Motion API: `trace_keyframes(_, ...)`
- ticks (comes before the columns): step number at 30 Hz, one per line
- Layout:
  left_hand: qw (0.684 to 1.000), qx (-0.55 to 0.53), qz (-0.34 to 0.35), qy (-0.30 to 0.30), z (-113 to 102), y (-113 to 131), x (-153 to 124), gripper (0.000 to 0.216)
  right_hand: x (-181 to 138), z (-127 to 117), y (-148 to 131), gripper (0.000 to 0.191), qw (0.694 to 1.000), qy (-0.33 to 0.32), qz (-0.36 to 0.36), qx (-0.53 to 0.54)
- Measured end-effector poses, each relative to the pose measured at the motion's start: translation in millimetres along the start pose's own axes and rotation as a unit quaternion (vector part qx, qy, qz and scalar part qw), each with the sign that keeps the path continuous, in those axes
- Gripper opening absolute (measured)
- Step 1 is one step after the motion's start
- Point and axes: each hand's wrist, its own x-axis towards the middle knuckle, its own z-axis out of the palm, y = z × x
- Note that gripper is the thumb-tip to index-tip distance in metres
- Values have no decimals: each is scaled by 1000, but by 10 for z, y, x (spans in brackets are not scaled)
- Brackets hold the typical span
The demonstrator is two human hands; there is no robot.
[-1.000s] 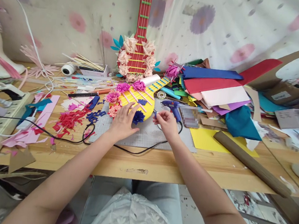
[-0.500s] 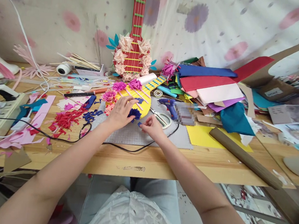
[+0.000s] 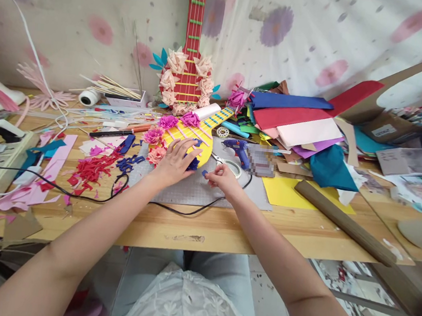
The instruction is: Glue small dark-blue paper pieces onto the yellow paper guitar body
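Observation:
My left hand [image 3: 175,162] lies with fingers spread on the body of a yellow paper guitar [image 3: 194,138], pressing beside a dark blue paper flower [image 3: 193,164] that it partly hides. My right hand [image 3: 221,179] pinches a small blue paper scrap [image 3: 205,173] just right of the guitar's lower edge, over the grey cutting mat [image 3: 200,189]. Pink paper flowers [image 3: 159,135] sit along the guitar's left side.
Scissors [image 3: 229,164] and a blue glue gun [image 3: 238,149] lie right of my hands, its black cord [image 3: 175,207] looping across the mat. Red paper scraps [image 3: 91,170] lie left, coloured sheets [image 3: 297,122] and a cardboard tube [image 3: 343,222] right. A red paper guitar [image 3: 190,50] leans on the wall.
My right hand left the scissors by the glue gun and came to the guitar's edge pinching a small blue scrap. My left hand stayed on the guitar, shifting over the blue flower.

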Motion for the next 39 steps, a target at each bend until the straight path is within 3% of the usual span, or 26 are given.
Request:
trace_keyframes(8,999,-13,-26,32,4,-160,45,65,-27,224,-11,43,1000,-5,15,3)
trace_keyframes(14,999,-22,-36,33,-26,-236,42,68,-1,372,-21,48,999,25,30,17)
trace_keyframes(27,997,-15,-65,30,-7,-250,46,70,46,469,-37,46,995,48,54,74)
trace_keyframes(39,996,-31,-82,27,-3,-252,53,69,-39,466,-91,41,993,21,48,108)
